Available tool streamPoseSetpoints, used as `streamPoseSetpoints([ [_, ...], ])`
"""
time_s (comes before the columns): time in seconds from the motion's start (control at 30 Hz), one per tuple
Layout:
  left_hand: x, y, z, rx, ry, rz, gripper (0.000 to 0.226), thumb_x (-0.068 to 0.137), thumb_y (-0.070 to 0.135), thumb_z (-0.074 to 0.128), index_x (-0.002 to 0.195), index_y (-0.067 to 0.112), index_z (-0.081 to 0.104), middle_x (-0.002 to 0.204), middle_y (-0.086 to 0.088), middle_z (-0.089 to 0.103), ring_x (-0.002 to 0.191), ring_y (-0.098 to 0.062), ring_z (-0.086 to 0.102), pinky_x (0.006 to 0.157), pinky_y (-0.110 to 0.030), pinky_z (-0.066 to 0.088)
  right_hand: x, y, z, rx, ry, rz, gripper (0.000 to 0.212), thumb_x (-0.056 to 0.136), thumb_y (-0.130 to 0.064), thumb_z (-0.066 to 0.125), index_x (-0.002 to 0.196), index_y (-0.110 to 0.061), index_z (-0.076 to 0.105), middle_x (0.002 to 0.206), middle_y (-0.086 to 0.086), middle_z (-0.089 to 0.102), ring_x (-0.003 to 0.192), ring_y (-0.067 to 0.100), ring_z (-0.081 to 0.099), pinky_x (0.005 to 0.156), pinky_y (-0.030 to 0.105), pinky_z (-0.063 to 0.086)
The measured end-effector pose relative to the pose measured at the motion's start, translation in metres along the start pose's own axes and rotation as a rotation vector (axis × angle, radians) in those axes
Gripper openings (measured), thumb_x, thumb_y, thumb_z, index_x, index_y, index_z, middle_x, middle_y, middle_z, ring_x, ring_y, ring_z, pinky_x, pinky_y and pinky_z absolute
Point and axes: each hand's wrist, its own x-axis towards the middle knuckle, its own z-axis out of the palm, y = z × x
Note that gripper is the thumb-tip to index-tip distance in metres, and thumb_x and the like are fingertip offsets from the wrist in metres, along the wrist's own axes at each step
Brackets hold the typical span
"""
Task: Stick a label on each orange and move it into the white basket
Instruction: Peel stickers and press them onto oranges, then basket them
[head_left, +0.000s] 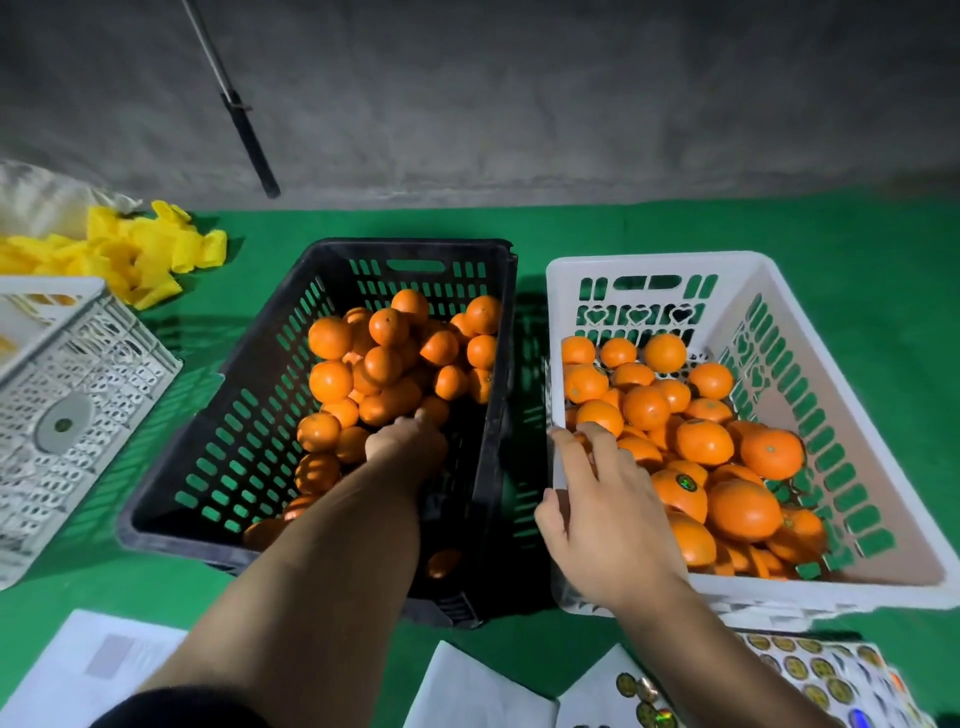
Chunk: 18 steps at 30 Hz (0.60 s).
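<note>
Left hand, nearer the unlabelled round oranges piled just beyond its fingertips in the black slotted plastic crate, grasp not discernible; right hand relaxed, empty, over the white slotted plastic basket.

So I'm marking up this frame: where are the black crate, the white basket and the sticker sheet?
black crate (208, 415): head view, on its left slotted wall.
white basket (654, 262): head view, on its far rim.
sticker sheet (826, 675): head view, on the sheet of round labels at lower right.
</note>
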Motion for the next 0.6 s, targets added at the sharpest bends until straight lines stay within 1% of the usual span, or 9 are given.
streamPoseSetpoints([
  [0.07,-0.007,0.008,-0.013,-0.176,0.094,-0.055,0.061,0.105,0.034,0.054,0.157,0.017,0.027,0.152,-0.017,0.043,0.135,-0.041,0.05,0.109,-0.057,0.046,0.001,0.0,0.0,-0.008,0.002,-0.002,0.064,0.097,-0.043,0.04,0.156,-0.021,0.034,0.15,0.01,0.038,0.12,0.032,0.05,0.097,0.046,0.049],
  [0.13,-0.024,0.018,-0.031,-0.411,0.216,-0.015,0.06,0.099,0.035,0.063,0.148,0.017,0.035,0.145,-0.015,0.049,0.127,-0.038,0.055,0.105,-0.054,0.049,0.001,0.0,0.0,-0.026,-0.003,-0.007,0.064,0.096,-0.042,0.04,0.155,-0.019,0.035,0.147,0.01,0.04,0.116,0.032,0.052,0.094,0.046,0.05],
  [0.23,-0.067,0.02,-0.038,-0.792,0.52,0.229,0.055,0.087,0.037,0.079,0.129,0.029,0.042,0.118,0.004,0.061,0.103,-0.015,0.063,0.092,-0.04,0.055,0.002,-0.001,-0.002,-0.026,-0.008,-0.015,0.062,0.096,-0.041,0.041,0.154,-0.017,0.037,0.141,0.011,0.043,0.111,0.033,0.053,0.091,0.047,0.05],
  [0.33,-0.132,0.016,-0.014,-0.987,0.735,0.487,0.056,0.085,0.04,0.081,0.125,0.034,0.043,0.119,0.008,0.059,0.105,-0.006,0.063,0.086,-0.024,0.053,-0.004,0.001,-0.004,-0.003,0.067,-0.056,0.051,0.098,-0.033,0.048,0.143,-0.01,0.048,0.126,0.013,0.05,0.103,0.035,0.054,0.085,0.046,0.049],
  [0.4,-0.172,0.01,0.02,-0.974,0.754,0.6,0.061,0.085,0.039,0.08,0.134,0.031,0.045,0.13,0.004,0.053,0.117,-0.011,0.06,0.091,-0.027,0.054,-0.01,0.003,-0.007,0.103,0.144,-0.091,0.04,0.099,-0.023,0.053,0.135,-0.005,0.056,0.121,0.016,0.054,0.102,0.038,0.056,0.085,0.047,0.048],
  [0.43,-0.19,0.007,0.039,-0.906,0.759,0.631,0.068,0.084,0.04,0.08,0.141,0.03,0.044,0.135,0.006,0.047,0.124,-0.01,0.055,0.097,-0.025,0.05,-0.013,0.004,-0.008,0.188,0.18,-0.104,0.037,0.1,-0.018,0.055,0.134,-0.004,0.058,0.122,0.016,0.056,0.106,0.038,0.057,0.088,0.047,0.048],
  [0.47,-0.207,0.002,0.058,-0.83,0.747,0.663,0.074,0.082,0.043,0.08,0.145,0.03,0.044,0.137,0.011,0.04,0.129,-0.004,0.049,0.1,-0.016,0.045,-0.018,0.007,-0.009,0.294,0.221,-0.113,0.034,0.101,-0.015,0.055,0.133,-0.004,0.059,0.124,0.015,0.057,0.111,0.036,0.057,0.093,0.047,0.048],
  [0.53,-0.235,-0.008,0.098,-0.712,0.645,0.773,0.078,0.079,0.048,0.08,0.147,0.031,0.044,0.138,0.017,0.032,0.129,0.004,0.043,0.098,-0.005,0.038,-0.034,0.013,-0.008,0.501,0.345,-0.114,0.029,0.102,-0.01,0.055,0.13,-0.007,0.062,0.125,0.01,0.057,0.117,0.03,0.056,0.099,0.042,0.046],
  [0.6,-0.249,-0.022,0.135,-0.575,0.492,0.89,0.077,0.08,0.052,0.081,0.146,0.036,0.043,0.139,0.019,0.031,0.128,0.006,0.042,0.094,-0.009,0.044,-0.066,0.019,0.001,0.591,0.461,-0.085,0.026,0.101,-0.014,0.054,0.125,-0.013,0.063,0.123,0.003,0.053,0.116,0.025,0.052,0.099,0.035,0.043],
])
